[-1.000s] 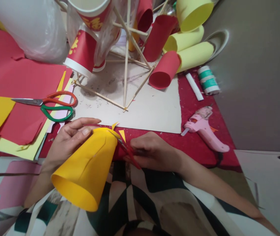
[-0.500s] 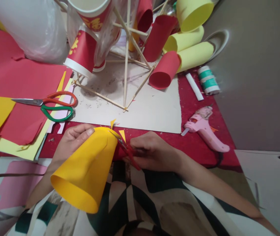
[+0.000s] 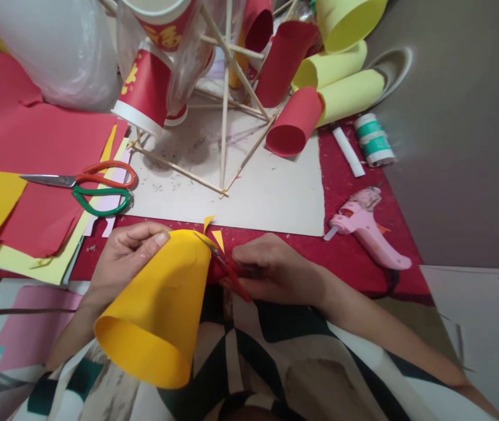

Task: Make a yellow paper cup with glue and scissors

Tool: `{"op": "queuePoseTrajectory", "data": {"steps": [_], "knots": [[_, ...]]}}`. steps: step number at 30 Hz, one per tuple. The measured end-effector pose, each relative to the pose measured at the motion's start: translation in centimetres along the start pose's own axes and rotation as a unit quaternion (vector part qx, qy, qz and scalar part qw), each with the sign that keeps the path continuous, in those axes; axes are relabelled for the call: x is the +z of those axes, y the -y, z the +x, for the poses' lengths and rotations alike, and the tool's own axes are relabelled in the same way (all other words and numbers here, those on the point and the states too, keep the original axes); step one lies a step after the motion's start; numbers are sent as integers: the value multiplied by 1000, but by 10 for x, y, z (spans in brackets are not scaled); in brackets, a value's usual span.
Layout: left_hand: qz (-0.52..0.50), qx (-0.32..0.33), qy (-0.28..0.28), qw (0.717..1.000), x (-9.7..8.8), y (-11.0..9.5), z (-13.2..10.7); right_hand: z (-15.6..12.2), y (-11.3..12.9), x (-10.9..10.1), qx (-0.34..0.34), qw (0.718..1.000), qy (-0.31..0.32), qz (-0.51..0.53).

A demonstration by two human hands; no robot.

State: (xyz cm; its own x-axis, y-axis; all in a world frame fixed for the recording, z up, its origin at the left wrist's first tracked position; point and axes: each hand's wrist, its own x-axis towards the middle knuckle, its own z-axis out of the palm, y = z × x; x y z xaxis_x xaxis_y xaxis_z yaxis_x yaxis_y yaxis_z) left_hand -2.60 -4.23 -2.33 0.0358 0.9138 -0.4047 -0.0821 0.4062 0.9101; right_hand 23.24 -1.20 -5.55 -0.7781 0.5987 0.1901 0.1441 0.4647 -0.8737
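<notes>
My left hand (image 3: 127,254) is closed round the narrow end of an orange-yellow paper cone (image 3: 157,310), whose wide mouth points down toward my lap. My right hand (image 3: 271,269) grips small red-handled scissors (image 3: 227,269), their blades at the cone's narrow rim. Short cut tabs (image 3: 214,234) of yellow paper stick up from that rim. Both hands are at the table's near edge.
Larger scissors (image 3: 96,187) with red and green handles lie on red and yellow paper sheets (image 3: 34,152) at left. A wooden stick frame (image 3: 227,111) with red paper cups (image 3: 144,88) stands behind. Red and yellow paper tubes (image 3: 319,88), a pink glue gun (image 3: 367,225) and a green-white roll (image 3: 374,140) lie at right.
My left hand has turned the cone a little, so the slit seen on its side earlier is out of sight. The right hand and small scissors have hardly moved.
</notes>
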Motion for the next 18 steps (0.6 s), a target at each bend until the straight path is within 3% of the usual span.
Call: {"op": "queuePoseTrajectory", "data": {"steps": [12,18], "knots": [[53,9,65,996,-9,-3,-1,1,0,1,-1,1000,4,-5],[-30,-35,1,999,1,-6,-2,2,-1,0,-4,999,-13,-51]]}}
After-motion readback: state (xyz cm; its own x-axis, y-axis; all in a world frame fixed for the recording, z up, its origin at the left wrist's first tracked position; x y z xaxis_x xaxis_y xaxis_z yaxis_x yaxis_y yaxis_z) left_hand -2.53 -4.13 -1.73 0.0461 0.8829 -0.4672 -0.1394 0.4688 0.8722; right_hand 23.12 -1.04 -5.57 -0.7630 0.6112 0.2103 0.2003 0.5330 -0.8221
